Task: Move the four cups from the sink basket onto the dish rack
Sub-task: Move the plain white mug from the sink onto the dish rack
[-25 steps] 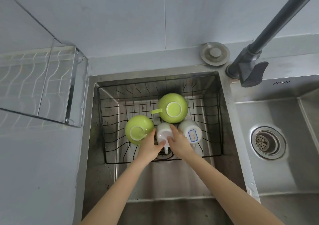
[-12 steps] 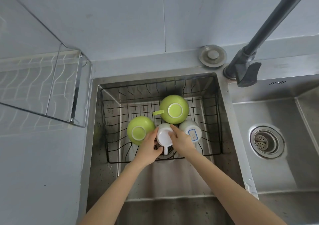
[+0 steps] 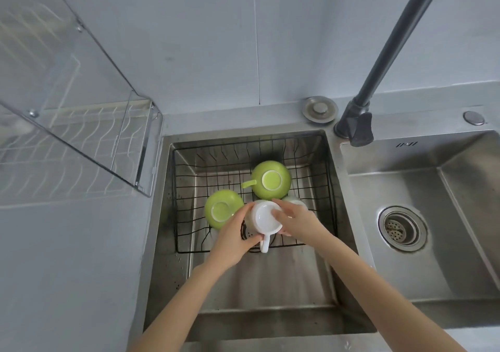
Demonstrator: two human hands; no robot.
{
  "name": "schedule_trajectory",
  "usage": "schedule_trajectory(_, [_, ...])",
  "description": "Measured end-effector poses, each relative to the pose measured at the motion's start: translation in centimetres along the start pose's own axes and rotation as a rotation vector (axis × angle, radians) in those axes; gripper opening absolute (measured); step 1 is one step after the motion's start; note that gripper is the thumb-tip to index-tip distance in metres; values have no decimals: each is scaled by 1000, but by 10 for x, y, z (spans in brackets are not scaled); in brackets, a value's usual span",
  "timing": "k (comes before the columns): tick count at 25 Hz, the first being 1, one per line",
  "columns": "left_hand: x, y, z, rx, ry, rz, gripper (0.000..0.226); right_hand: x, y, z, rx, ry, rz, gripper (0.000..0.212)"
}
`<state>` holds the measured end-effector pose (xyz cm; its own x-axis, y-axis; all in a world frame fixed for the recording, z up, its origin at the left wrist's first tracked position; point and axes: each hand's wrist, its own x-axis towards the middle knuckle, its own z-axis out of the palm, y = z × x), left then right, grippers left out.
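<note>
A black wire basket (image 3: 189, 178) sits in the left sink. In it are two green cups upside down, one at the left (image 3: 220, 207) and one at the back (image 3: 270, 180). A white cup (image 3: 263, 218), upside down with its handle toward me, is gripped on both sides: my left hand (image 3: 234, 239) holds its left side and my right hand (image 3: 297, 222) its right side. It seems raised a little above the basket floor. A second white cup (image 3: 296, 200) is mostly hidden behind my right hand. The dish rack (image 3: 81, 146) stands at the left.
A dark faucet (image 3: 359, 124) rises between the two sinks, its spout arching overhead. The right sink (image 3: 433, 216) has a drain strainer (image 3: 401, 228). A round metal plug (image 3: 320, 108) lies on the ledge behind the basket. A clear panel fronts the rack.
Both hands have closed around the white cup and raised it slightly; it looks larger and nearer. The head camera has moved closer, and the second white cup is now largely covered.
</note>
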<state>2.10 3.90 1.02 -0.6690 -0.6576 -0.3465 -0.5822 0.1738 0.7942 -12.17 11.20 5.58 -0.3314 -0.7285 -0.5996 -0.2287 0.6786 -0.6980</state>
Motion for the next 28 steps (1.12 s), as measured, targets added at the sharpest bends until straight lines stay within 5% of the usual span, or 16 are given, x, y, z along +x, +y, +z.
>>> schedule_trajectory(8, [-53, 24, -19, -1, 74, 106, 66, -61, -4, -14, -86, -238, -280, 52])
schedule_trajectory(15, [-99, 39, -50, 12, 202, 188, 65, -94, -29, 7, -245, 13, -483, 62])
schedule_trajectory(28, [-172, 65, -215, 144, 467, 423, 76, -149, -179, 62, -85, 133, -811, 55])
